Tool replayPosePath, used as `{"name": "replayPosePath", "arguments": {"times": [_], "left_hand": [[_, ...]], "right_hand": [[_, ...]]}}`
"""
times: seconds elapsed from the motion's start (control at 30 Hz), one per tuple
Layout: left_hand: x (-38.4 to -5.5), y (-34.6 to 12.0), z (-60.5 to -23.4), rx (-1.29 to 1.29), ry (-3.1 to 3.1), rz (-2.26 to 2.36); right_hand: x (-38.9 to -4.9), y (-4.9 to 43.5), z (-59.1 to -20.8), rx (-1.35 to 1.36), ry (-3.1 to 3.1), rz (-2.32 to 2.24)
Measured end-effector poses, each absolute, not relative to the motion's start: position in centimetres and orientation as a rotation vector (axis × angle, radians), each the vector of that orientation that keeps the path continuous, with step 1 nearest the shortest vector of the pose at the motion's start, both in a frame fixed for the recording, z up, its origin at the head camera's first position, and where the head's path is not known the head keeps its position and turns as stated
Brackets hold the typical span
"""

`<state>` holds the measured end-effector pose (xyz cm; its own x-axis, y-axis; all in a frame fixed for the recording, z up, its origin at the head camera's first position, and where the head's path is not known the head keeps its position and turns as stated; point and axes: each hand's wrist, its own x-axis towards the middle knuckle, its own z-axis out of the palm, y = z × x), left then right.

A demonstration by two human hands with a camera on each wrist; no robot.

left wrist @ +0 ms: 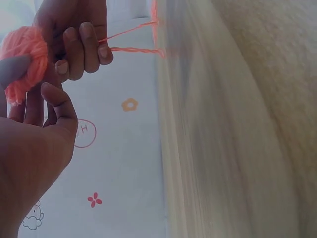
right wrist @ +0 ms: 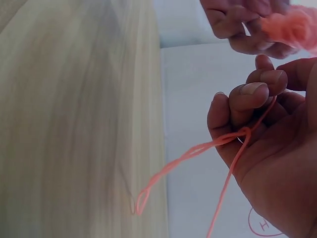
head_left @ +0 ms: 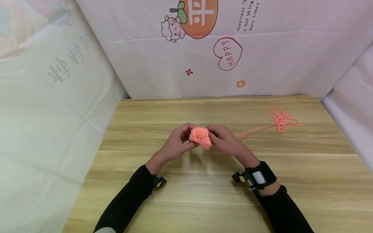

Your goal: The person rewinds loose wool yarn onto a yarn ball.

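Note:
A small ball of coral-pink yarn [head_left: 200,136] is held above the table by my left hand [head_left: 176,142], its thumb and fingers curled round it. Close against the ball's right side is my right hand [head_left: 225,140], with its fingers curled round a strand. In the right wrist view that yarn strand [right wrist: 225,188] runs out of the right palm, beside a twisted, looped length [right wrist: 185,154] hanging down. The left wrist view shows the yarn ball [left wrist: 29,57] under the left thumb, with the right fingers [left wrist: 89,47] folded just past it.
A loose tangle of the same yarn [head_left: 281,120] lies on the wooden table [head_left: 204,200] at the back right, its tail leading toward the right hand. White printed cloth [head_left: 140,64] hangs behind the table and along both sides.

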<state>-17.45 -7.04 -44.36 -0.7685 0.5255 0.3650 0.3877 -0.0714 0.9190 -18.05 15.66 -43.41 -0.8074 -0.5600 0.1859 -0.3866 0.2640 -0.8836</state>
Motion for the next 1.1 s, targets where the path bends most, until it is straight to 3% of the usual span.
{"name": "replayPosePath", "arguments": {"times": [0.33,1.1], "left_hand": [[-16.2,-6.8,-41.7,0.879,2.085,2.104],[-16.0,-7.0,-41.4,0.558,2.457,2.047]], "right_hand": [[-17.7,14.9,-43.9,-0.901,2.372,-1.472],[-17.2,14.2,-43.7,-1.04,2.468,-1.254]]}}
